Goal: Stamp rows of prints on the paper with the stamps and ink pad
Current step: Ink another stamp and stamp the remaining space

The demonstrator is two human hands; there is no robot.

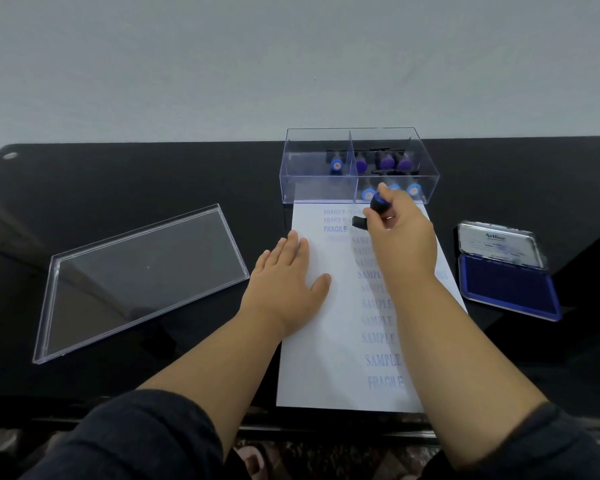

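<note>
A white sheet of paper (pixel 321 358) lies on the black table, printed with a short column of blue FRAGILE marks at its top left and a long column of SAMPLE marks down the middle. My left hand (pixel 286 278) rests flat on the paper's left edge. My right hand (pixel 400 237) grips a black stamp with a blue knob (pixel 377 203), tilted over the top of the sheet just right of the FRAGILE marks. The open ink pad (pixel 508 289), blue with its metal lid raised, sits right of the paper.
A clear plastic box (pixel 317 183) with a divider stands behind the paper and holds several blue and purple stamps. Its clear lid (pixel 142 282) lies on the table to the left. A pale wall rises behind the black table (pixel 118 174).
</note>
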